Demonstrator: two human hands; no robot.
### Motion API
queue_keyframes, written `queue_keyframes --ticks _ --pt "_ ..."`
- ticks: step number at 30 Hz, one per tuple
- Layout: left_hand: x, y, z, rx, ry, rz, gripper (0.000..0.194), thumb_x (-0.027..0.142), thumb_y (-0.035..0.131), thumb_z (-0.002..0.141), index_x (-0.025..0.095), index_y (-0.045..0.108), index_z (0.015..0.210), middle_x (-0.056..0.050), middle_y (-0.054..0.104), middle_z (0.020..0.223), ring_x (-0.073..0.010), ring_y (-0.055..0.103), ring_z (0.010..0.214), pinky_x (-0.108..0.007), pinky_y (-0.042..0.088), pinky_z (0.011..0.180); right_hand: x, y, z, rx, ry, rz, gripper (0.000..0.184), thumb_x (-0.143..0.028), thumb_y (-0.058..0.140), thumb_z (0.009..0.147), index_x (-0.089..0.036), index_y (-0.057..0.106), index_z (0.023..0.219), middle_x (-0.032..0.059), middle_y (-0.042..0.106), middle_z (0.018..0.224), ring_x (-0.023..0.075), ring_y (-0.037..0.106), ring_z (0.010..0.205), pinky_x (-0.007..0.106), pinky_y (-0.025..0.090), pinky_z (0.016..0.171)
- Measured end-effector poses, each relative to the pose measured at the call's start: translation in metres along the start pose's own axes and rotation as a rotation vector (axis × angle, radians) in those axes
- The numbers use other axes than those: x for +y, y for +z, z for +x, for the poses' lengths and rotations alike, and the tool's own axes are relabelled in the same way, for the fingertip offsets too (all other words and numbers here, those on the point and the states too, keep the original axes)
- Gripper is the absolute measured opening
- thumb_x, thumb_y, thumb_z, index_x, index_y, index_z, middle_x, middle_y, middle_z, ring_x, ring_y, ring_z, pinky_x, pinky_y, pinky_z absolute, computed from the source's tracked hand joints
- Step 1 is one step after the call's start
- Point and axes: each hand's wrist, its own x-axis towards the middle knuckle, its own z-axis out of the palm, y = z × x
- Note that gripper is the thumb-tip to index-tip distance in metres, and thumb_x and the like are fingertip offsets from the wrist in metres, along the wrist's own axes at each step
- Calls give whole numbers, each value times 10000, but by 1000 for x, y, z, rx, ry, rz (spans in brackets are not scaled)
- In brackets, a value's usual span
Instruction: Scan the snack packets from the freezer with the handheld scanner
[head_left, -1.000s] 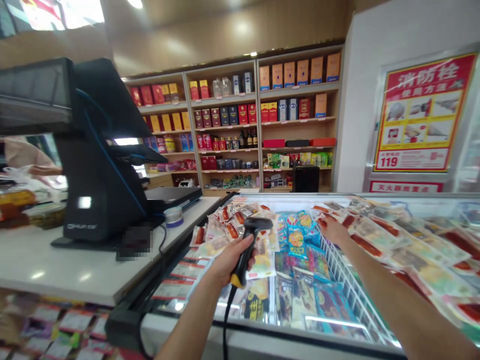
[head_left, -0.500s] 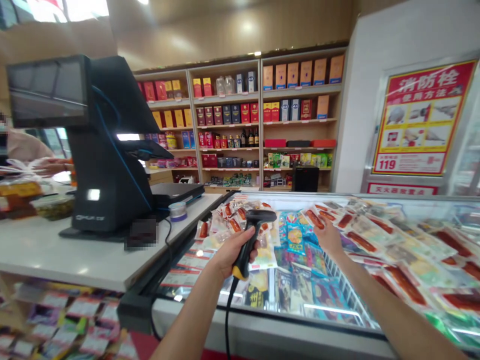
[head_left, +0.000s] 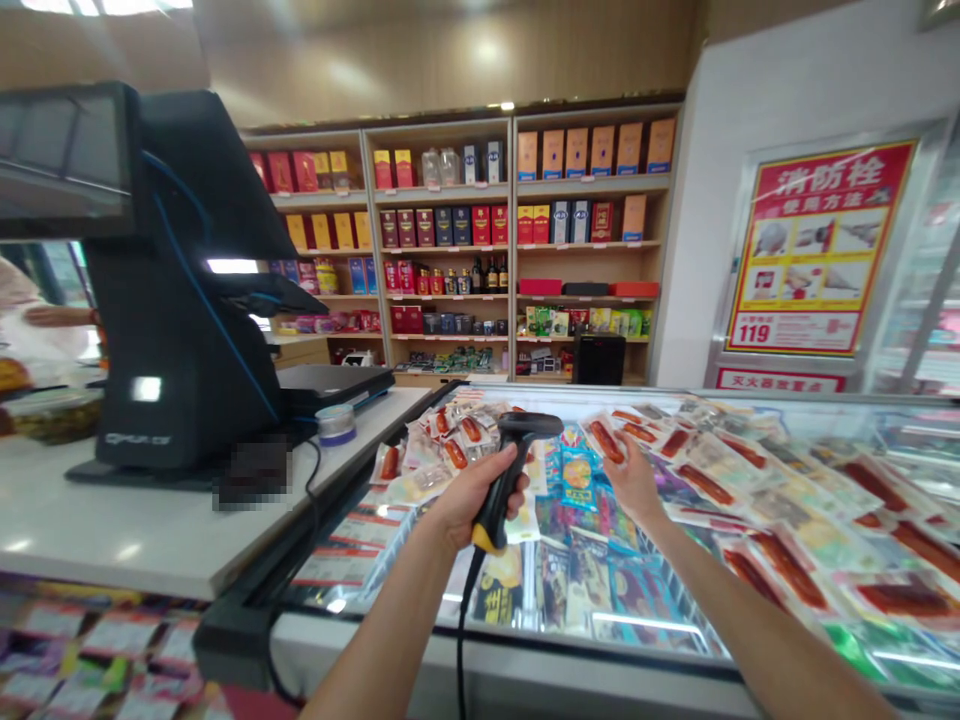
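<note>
At far left, past the till (head_left: pixel 187 390), we get another person's hand (head_left: pixel 71 316), blurred. The till stands on the pale desk (head_left: pixel 105 545), with what looks like a roll of tape (head_left: pixel 335 424) just beside its base. Next comes the chest freezer (head_left: pixel 585 668), a loose pile of packed sausages (head_left: pixel 454 450) on the left of its glass top. In front of that pile, our left hand (head_left: pixel 487 495) is clenched round the grip of a corded barcode scanner (head_left: pixel 495 505), head pointing right; trigger pressed or not, we cannot tell. Blue packets (head_left: pixel 577 475) show beyond it, on or under the glass, cannot tell which. Right of them, our right hand (head_left: pixel 632 478) pinches one sausage pack (head_left: pixel 602 440) by its lower right end, tilted, apart from the scanner but near its head.

Just changed: pack and right hand have come left, off the edge of the right-hand pile (head_left: pixel 791 560), and the gap to the scanner has narrowed. We judge this pack is now singled out, its printed code not readable to us. Far right, a fire-hydrant poster (head_left: pixel 821 250) on the wall.
</note>
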Motion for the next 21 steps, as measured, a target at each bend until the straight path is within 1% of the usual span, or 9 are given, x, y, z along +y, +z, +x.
queue_keyframes --ticks 5,8,10,13,15,17,19,21 --pt "-2 5 8 -6 -3 13 281 386 492 714 136 505 842 3 494 593 -49 453 424 -163 332 393 3 -1 0 4 -6 4 522 -303 412 658 -127 388 1149 81 569 970 195 536 820 314 395 729" --pt "-2 1 8 9 -11 38 265 382 495 713 138 506 817 3 502 590 -46 451 415 -158 333 380 4 -2 0 7 10 1 528 -315 412 659 -123 387 1151 86 567 974 201 538 812 325 392 733" --pt "2 -7 6 74 1 52 255 379 509 704 136 505 779 1 510 586 -47 452 407 -157 337 369 3 -3 -1 5 33 -3 529 -316 419 653 -114 396 1142 93 565 978 207 536 825 326 390 734" --pt "10 -27 -1 222 31 55 249 376 531 686 131 491 698 -2 518 571 -51 457 394 -162 354 357 -6 3 -2 -8 68 3 506 -310 428 648 -111 425 1113 95 574 953 207 535 828 313 391 726" --pt "15 -41 -8 295 65 43 246 371 533 685 130 488 686 -1 520 564 -50 460 391 -159 362 352 -18 13 -1 -23 94 18 495 -312 429 651 -117 431 1106 87 585 919 201 543 805 303 395 711" --pt "19 -54 -16 355 103 30 235 363 527 693 131 491 701 2 521 556 -50 461 389 -155 368 349 -33 29 1 -33 112 24 498 -320 428 658 -115 425 1111 90 584 928 199 545 811 296 396 712" --pt "21 -62 -24 420 121 27 223 351 520 701 130 490 711 3 520 543 -50 458 381 -153 368 340 -52 48 4 -56 120 7 500 -319 429 666 -109 415 1120 100 573 966 201 537 848 289 391 727" --pt "22 -66 -33 467 129 22 213 337 517 707 127 487 716 2 521 539 -48 457 376 -150 373 339 -71 66 5 -117 120 -33 491 -300 437 672 -114 410 1126 103 565 992 201 525 887 279 383 743"
